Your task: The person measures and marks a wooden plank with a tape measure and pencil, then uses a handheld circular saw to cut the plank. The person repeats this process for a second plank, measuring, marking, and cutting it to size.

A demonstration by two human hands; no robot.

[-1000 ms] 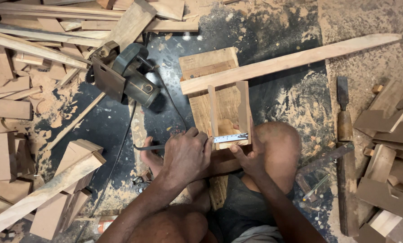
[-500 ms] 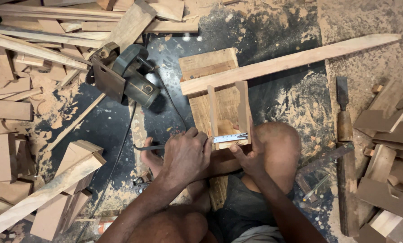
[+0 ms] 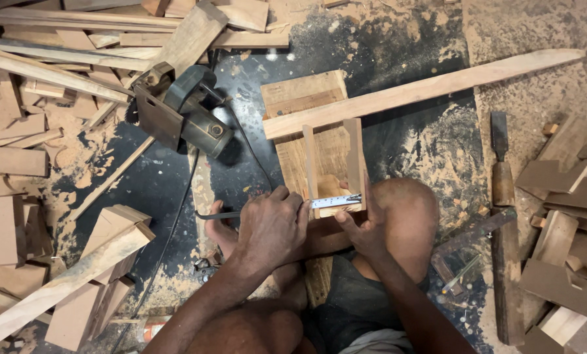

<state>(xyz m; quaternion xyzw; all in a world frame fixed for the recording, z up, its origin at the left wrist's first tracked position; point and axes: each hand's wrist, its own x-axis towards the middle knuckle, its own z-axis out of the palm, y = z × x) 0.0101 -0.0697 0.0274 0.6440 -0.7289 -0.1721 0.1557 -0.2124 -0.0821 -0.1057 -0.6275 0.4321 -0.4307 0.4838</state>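
Observation:
I sit on the floor over a wooden board (image 3: 306,98) with two thin upright strips (image 3: 354,157) on it. My left hand (image 3: 273,226) presses a metal tape measure (image 3: 334,201) across the near ends of the strips. My right hand (image 3: 362,229) holds the tape's other end against the right strip, close to my knee (image 3: 405,210). A long tapered wooden stick (image 3: 424,85) lies across the board's far part.
A circular saw (image 3: 185,115) with its cord lies left of the board. A chisel (image 3: 501,170) rests on the right among wood blocks (image 3: 568,262). Offcuts, planks (image 3: 57,65) and sawdust cover the left side of the floor.

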